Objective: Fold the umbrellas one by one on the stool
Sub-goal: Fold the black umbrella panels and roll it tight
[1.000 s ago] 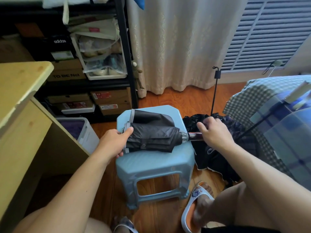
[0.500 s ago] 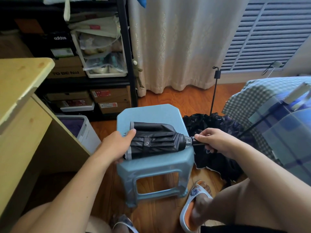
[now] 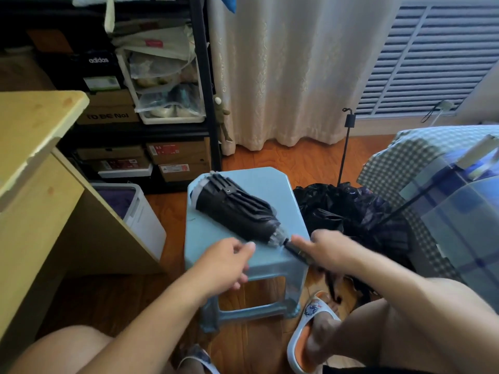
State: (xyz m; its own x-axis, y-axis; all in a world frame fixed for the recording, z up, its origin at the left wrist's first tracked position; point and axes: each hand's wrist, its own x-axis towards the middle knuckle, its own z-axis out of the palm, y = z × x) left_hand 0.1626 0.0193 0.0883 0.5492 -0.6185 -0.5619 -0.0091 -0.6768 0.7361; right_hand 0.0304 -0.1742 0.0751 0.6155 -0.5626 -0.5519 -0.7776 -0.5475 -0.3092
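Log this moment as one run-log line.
black umbrella: collapsed, diagonal on blue stool | right hand: holds handle | left hand: off umbrella, blurred | other umbrellas: on floor

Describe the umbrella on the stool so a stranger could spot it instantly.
Find the pale blue plastic stool in front of the cream curtain. Lying diagonally across its seat is a folded black compact umbrella. Unlike the crumpled dark umbrellas heaped on the floor beside it, it is neatly pleated.

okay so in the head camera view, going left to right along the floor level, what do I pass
Wooden desk → white bin → left hand → blue stool → right hand on the black umbrella handle → dark umbrella pile → checked bedding.
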